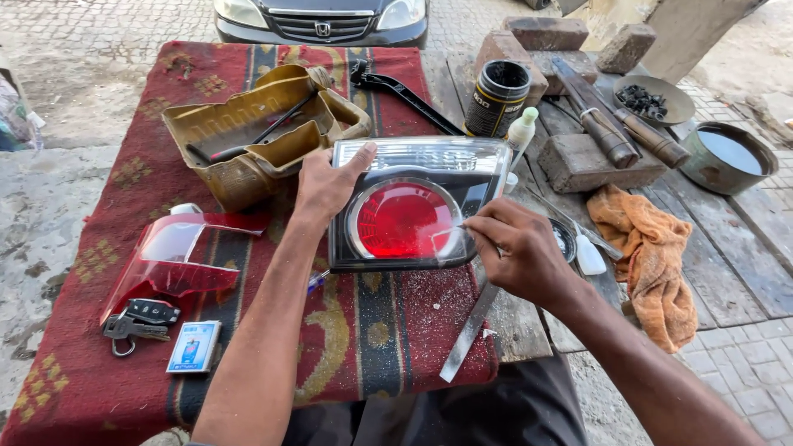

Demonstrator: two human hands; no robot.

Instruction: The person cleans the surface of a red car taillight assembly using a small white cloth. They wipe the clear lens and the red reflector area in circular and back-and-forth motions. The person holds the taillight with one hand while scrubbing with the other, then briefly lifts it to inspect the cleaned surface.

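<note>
Red-lens unit: tail light (413, 206) lies on patterned red rug (363, 330), table centre, clear strip along its top edge
Left hand (326, 186): flat on the lamp's upper-left corner, fingers spread, pinning it
Right hand (516, 252): pinched shut on a thin tool (462, 227), tip at the round lens's right rim
Metal strip (469, 330): on the rug below that hand
Loose red lens cover (169, 256): left, keys (136, 322) just beside
Orange rag (652, 256): right, on wood planks
</note>
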